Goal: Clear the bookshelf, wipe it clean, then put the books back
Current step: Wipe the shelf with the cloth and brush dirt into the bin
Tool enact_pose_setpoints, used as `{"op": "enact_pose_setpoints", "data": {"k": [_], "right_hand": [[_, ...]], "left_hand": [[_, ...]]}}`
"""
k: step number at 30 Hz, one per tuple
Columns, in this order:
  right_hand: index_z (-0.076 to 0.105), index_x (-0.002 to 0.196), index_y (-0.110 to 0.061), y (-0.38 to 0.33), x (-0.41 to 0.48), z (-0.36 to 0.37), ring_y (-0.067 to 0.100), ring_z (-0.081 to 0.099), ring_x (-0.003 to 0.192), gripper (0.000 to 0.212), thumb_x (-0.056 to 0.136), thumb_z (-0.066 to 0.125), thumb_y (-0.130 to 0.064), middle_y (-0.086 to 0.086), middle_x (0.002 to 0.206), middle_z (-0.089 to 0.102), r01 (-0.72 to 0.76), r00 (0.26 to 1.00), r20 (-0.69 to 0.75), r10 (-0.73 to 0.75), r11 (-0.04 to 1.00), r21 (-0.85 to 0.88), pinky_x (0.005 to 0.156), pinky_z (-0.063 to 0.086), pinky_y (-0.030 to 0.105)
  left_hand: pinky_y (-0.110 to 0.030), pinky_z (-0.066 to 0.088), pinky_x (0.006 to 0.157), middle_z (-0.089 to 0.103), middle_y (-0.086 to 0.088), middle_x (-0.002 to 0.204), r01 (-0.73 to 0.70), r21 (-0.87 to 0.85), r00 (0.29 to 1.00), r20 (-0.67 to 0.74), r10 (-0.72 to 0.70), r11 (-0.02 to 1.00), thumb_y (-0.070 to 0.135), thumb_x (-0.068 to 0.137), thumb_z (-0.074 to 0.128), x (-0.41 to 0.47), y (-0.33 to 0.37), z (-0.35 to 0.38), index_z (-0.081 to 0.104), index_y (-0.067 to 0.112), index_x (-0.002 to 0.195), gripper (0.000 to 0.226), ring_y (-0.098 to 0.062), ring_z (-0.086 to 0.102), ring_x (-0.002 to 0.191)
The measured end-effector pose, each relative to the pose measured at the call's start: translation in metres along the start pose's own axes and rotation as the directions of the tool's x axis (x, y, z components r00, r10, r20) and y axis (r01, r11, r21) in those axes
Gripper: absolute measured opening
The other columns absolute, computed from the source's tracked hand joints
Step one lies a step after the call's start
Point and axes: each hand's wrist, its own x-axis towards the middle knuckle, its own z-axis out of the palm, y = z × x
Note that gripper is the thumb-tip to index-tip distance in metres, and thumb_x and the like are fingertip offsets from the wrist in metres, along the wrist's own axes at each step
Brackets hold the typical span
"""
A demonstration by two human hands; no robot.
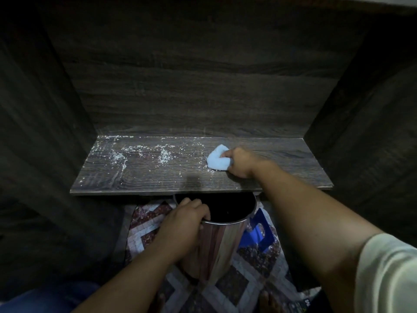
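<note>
Gripping a bunched pale-blue cloth in the right hand, fingers curled round it, and pressing it down on the dark wooden shelf, right of the board's middle and roughly midway between back and front edge

Showing white crumbs scattered over the left and middle of the board, thickest toward the back left corner, with a few specks just beside the cloth's near edge

Holding a shiny metal bin with the left hand, fingers hooked over the near-left part of the rim and curling into the dark opening; positioning the bin's mouth just below the shelf's front edge, its far side hidden under the board

Showing, behind the shelf, a back panel of the same dark wood between two side walls

Showing, under the bin, patterned floor tiles and, just right of the bin, a blue object too dim to identify

Wearing a pale sleeve on the right upper arm
</note>
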Motion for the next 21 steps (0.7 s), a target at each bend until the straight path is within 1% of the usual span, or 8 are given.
{"op": "enact_pose_setpoints", "data": {"k": [2,7,11,14,17,21], "right_hand": [[0.056,0.132,-0.032,0.000,-0.011,0.000,0.029,0.053,0.119,0.051,0.085,0.056,-0.013,0.010,0.136,0.054,-0.003,1.000,0.013,0.003,1.000,0.007,0.102,0.042,0.034],[0.054,0.135,-0.033,0.000,-0.031,0.006,0.028,0.053,0.120,0.053,0.085,0.058,-0.014,0.008,0.137,0.054,-0.004,0.999,0.033,0.004,1.000,0.002,0.098,0.041,0.031],[0.050,0.138,-0.032,0.000,-0.043,0.010,0.029,0.048,0.125,0.054,0.087,0.059,-0.016,0.010,0.140,0.050,-0.011,0.999,0.050,0.011,1.000,-0.006,0.105,0.040,0.036],[0.048,0.140,-0.031,-0.001,-0.052,0.010,0.029,0.045,0.128,0.054,0.089,0.057,-0.015,0.011,0.144,0.046,0.005,0.998,0.065,-0.005,1.000,-0.007,0.107,0.037,0.036],[0.048,0.141,-0.028,-0.003,-0.063,0.009,0.030,0.045,0.128,0.054,0.090,0.053,-0.013,0.012,0.145,0.045,0.022,0.996,0.082,-0.021,1.000,-0.018,0.107,0.037,0.037],[0.051,0.138,-0.029,-0.007,-0.077,0.007,0.029,0.050,0.122,0.052,0.090,0.053,-0.011,0.011,0.139,0.050,0.043,0.994,0.099,-0.042,0.999,-0.008,0.100,0.040,0.033]], "left_hand": [[-0.035,0.045,0.073,0.053,0.011,0.087,0.013,-0.003,1.000,0.004,-0.013,1.000,0.004,0.075,0.062,0.002,0.002,0.000,0.059,0.024,0.088,0.024,-0.010,0.042,0.088],[-0.030,0.041,0.075,0.054,0.009,0.093,0.030,0.026,0.999,0.013,-0.030,0.999,0.005,0.078,0.060,0.007,0.010,-0.001,0.059,0.022,0.092,0.023,-0.011,0.041,0.091],[-0.026,0.037,0.073,0.055,0.009,0.092,0.041,0.024,0.999,0.033,-0.041,0.999,0.004,0.080,0.060,0.010,0.012,0.001,0.060,0.022,0.093,0.023,-0.010,0.040,0.089],[-0.027,0.035,0.071,0.055,0.008,0.091,0.056,0.018,0.998,0.037,-0.056,0.998,0.003,0.078,0.061,0.012,0.011,0.001,0.060,0.021,0.091,0.022,-0.010,0.039,0.087],[-0.028,0.037,0.072,0.056,0.008,0.090,0.065,0.000,0.997,0.042,-0.065,0.998,0.003,0.077,0.063,0.010,0.009,0.001,0.061,0.020,0.089,0.021,-0.011,0.040,0.087],[-0.026,0.032,0.068,0.054,0.011,0.084,0.066,-0.018,0.996,0.064,-0.065,0.998,0.001,0.076,0.063,0.007,0.008,0.001,0.055,0.027,0.080,0.028,-0.010,0.041,0.084]]}}
